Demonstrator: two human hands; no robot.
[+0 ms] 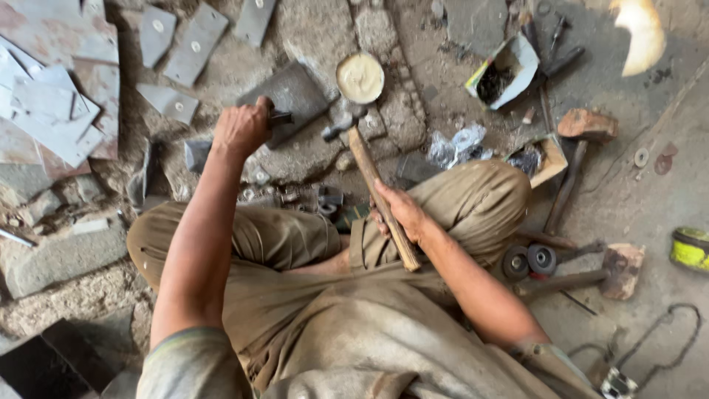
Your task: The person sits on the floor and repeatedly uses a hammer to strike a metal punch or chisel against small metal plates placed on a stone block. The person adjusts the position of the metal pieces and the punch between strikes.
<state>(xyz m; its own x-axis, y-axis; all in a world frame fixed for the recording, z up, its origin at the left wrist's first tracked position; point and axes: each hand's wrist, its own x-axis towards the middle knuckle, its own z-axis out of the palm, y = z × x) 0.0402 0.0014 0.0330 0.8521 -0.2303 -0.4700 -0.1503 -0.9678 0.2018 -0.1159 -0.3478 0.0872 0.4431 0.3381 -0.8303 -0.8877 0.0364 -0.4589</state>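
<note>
Hammer: our right hand (399,210) grips the wooden-handled steel hammer (373,185).
Plate: our left hand (240,127) clenches a dark tool (279,117) on the grey metal plate (295,92).

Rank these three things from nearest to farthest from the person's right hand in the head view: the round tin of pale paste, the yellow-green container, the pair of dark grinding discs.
From the right hand gripping the hammer handle:
1. Pair of dark grinding discs, just to its right on the ground.
2. Round tin of pale paste, up ahead past the hammer head.
3. Yellow-green container, at the far right edge.

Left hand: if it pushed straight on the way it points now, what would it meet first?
Probably the grey metal plate: the left hand points up-right at it, gripping a dark tool whose tip lies on it. Height above the plate is unclear.
</note>
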